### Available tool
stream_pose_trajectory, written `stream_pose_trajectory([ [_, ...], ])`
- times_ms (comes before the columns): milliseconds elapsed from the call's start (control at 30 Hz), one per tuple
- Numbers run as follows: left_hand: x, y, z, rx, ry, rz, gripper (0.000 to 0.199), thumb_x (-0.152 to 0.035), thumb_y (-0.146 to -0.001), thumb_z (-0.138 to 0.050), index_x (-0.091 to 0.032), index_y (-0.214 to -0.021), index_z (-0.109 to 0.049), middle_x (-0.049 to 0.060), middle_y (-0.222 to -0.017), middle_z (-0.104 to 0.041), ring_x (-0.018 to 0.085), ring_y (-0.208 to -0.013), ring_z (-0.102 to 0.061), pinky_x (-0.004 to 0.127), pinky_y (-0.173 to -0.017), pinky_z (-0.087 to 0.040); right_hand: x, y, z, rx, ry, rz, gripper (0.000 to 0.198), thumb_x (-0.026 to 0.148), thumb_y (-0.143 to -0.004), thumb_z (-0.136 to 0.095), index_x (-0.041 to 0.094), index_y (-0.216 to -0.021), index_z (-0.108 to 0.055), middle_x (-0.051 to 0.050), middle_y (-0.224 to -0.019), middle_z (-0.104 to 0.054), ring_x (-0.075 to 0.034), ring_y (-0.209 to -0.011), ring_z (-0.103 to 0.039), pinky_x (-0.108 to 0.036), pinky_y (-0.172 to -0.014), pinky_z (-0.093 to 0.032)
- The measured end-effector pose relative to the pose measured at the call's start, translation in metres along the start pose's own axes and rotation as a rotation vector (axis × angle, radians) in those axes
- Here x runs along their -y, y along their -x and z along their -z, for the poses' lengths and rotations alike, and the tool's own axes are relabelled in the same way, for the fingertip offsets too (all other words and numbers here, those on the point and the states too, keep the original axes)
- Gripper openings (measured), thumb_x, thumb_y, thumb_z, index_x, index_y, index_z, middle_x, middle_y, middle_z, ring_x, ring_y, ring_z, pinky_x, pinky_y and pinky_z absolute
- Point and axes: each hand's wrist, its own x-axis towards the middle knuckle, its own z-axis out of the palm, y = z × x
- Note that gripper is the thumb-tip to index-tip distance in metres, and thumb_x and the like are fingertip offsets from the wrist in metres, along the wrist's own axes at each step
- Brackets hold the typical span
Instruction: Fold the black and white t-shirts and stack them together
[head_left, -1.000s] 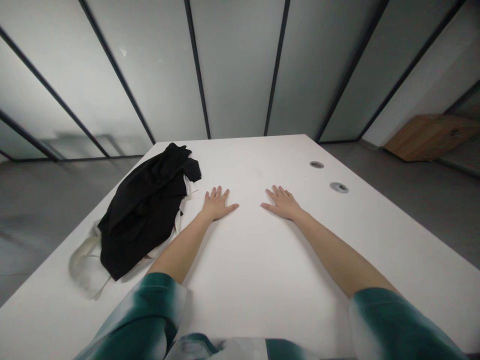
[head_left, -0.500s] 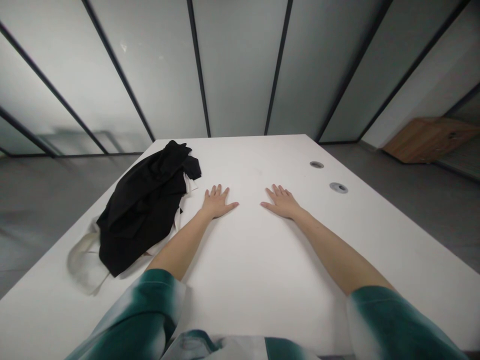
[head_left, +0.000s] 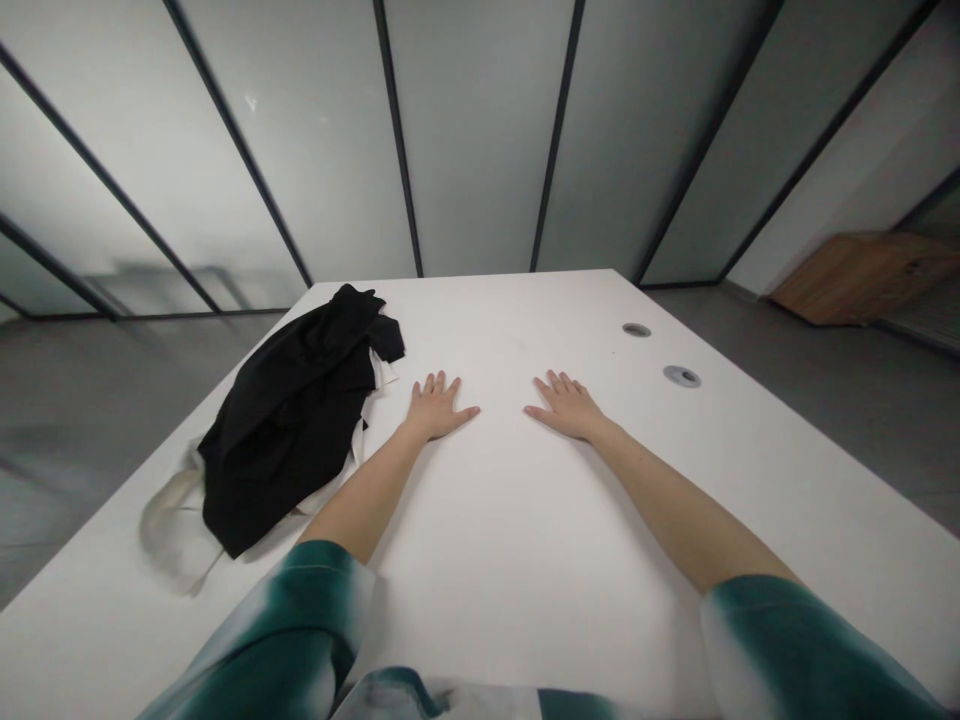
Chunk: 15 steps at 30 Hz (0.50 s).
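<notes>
Both palms rest flat on a white table [head_left: 480, 560], a gap of bare tabletop between them. My left hand [head_left: 435, 408] has its fingers spread and holds nothing. To its left lies a heap of black cloth [head_left: 292, 430], folded or crumpled, close to my left forearm. Under the black cloth, white cloth [head_left: 176, 520] sticks out at the near left and along the right side. My right hand [head_left: 568, 407] is also spread out and holds nothing; it lies nearest the round metal cable grommets at the right.
Two round grommets are set in the table's right side, one farther [head_left: 637, 330] and one nearer [head_left: 682, 376]. Frosted glass panels [head_left: 480, 130] with dark frames stand beyond the far edge. A brown wooden cabinet [head_left: 862, 280] is on the floor at the right.
The view has shifted very slightly. Both hands and the cloth keep their places on the table.
</notes>
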Motion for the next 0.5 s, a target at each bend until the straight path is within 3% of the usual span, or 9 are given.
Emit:
stream_pose_trajectory([
  [500, -0.0001, 0.0007, 0.0018, 0.004, 0.000, 0.000, 0.096, -0.083, -0.086, -0.022, -0.022, -0.160, -0.023, 0.014, -0.167, -0.013, 0.038, -0.153, -0.011, 0.057, -0.120, -0.013, -0.0006, -0.0006, 0.0004, 0.004, -0.023, 0.003, 0.099, 0.084, -0.086, -0.013, 0.019, -0.160, -0.024, -0.014, -0.166, -0.016, -0.036, -0.152, -0.013, -0.052, -0.121, -0.015],
])
